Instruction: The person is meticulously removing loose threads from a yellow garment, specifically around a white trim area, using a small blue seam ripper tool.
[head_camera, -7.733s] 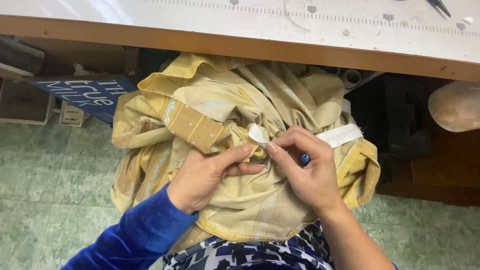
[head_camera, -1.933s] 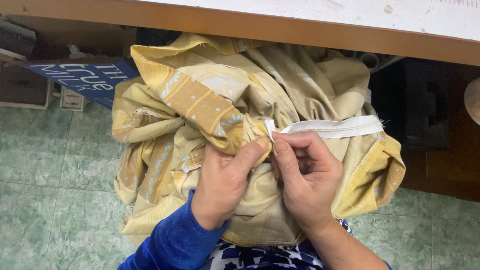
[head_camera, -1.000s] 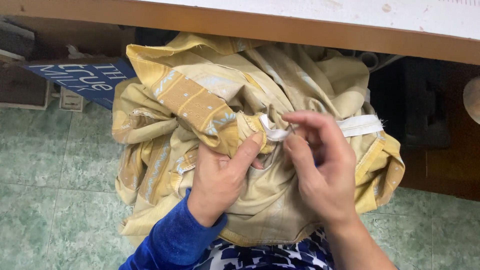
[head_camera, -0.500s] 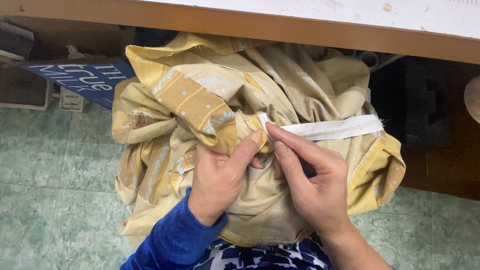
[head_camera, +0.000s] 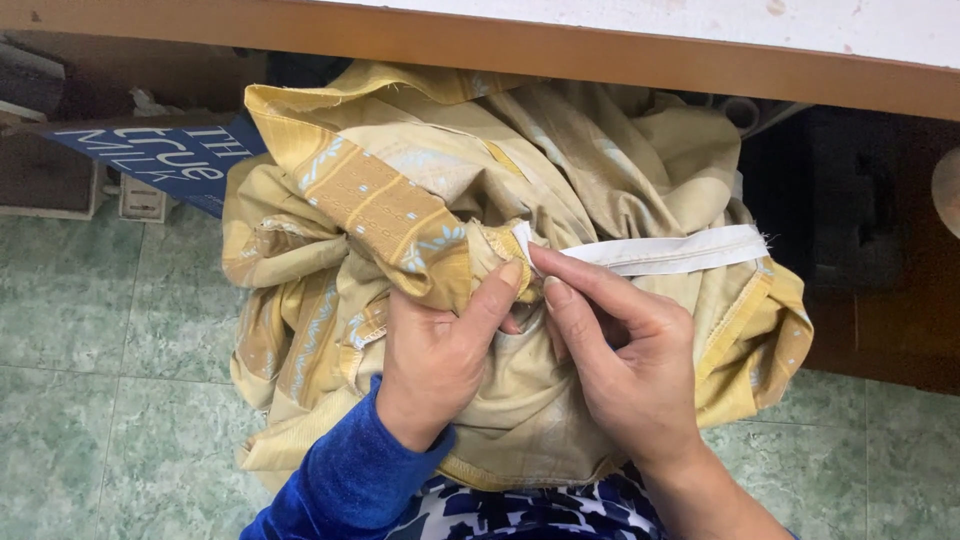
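Both hands, left hand (head_camera: 435, 355) and right hand (head_camera: 625, 365), pinch the white band (head_camera: 670, 252) against the yellow cloth (head_camera: 400, 210); loosened, the band's end could slip back into the cloth's folds.

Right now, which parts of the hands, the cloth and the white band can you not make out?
Head view only:
- Inner end of the white band: hidden by the left hand and right hand fingertips and a cloth fold.
- Left palm: turned away from the camera.
- Lower cloth: covered by both hands.
- Right forearm: cut off by the bottom edge.
- Table: top cut off by the upper edge.
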